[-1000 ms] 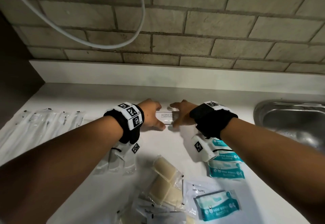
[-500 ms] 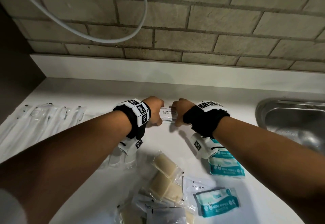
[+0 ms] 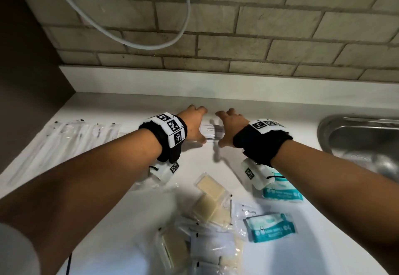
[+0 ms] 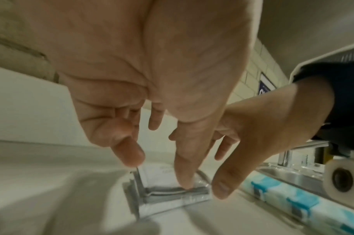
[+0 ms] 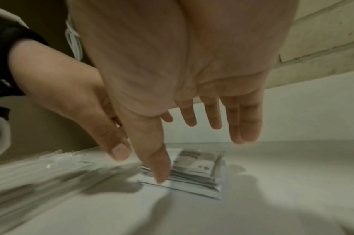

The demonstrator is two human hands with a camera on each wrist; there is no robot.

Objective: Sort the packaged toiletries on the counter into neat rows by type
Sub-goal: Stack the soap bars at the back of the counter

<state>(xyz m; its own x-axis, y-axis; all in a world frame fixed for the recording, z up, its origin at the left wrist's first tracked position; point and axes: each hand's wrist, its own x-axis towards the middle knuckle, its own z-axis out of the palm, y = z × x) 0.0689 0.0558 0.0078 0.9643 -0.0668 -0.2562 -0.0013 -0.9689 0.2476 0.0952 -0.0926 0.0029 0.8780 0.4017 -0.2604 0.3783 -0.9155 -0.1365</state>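
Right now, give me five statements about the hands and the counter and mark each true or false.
1. Both hands flank the stack of sachets near the back of the counter. True.
2. The right hand grips a wipes pack. False: its fingers are spread open, holding nothing.
3. The steel sink lies to the right of the hands. True.
4. The teal wipes packs lie behind the hands, against the wall. False: they lie nearer the person.
5. The left hand has its fingers extended. True.
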